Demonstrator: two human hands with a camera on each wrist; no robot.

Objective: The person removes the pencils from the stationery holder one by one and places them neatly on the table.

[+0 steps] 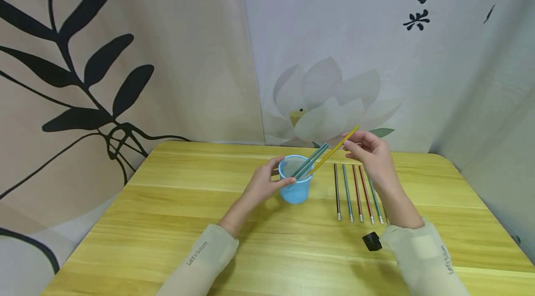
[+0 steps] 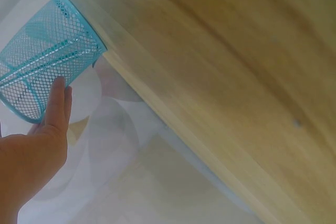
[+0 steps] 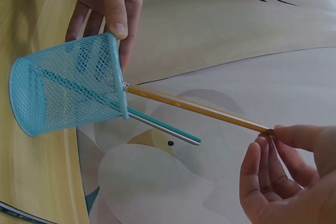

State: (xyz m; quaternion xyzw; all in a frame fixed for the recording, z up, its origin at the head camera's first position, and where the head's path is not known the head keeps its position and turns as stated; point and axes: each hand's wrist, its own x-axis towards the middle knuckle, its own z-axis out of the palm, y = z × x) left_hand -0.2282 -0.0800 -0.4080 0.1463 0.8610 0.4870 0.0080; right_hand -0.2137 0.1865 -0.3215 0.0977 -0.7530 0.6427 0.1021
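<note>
A light-blue mesh pen holder (image 1: pixel 296 192) stands on the table, with two teal pencils (image 1: pixel 310 162) leaning out of it to the right. My left hand (image 1: pixel 264 180) holds the holder at its rim, the thumb on the near side and the fingers on the far side. Between thumb and fingertips, my right hand (image 1: pixel 375 155) pinches a yellow pencil (image 1: pixel 339 147) by its upper end. In the right wrist view the yellow pencil's (image 3: pixel 194 108) eraser end is at the holder's rim, beside the teal pencils (image 3: pixel 168 128).
Right of the holder lies a row of pencils: a black one (image 1: pixel 336 194), a teal one (image 1: pixel 348 194), two red ones (image 1: pixel 357 194) and another teal one (image 1: pixel 376 200) partly behind my right forearm. A small black block (image 1: pixel 372 241) sits nearer. A printed curtain (image 1: pixel 200 54) hangs behind the table.
</note>
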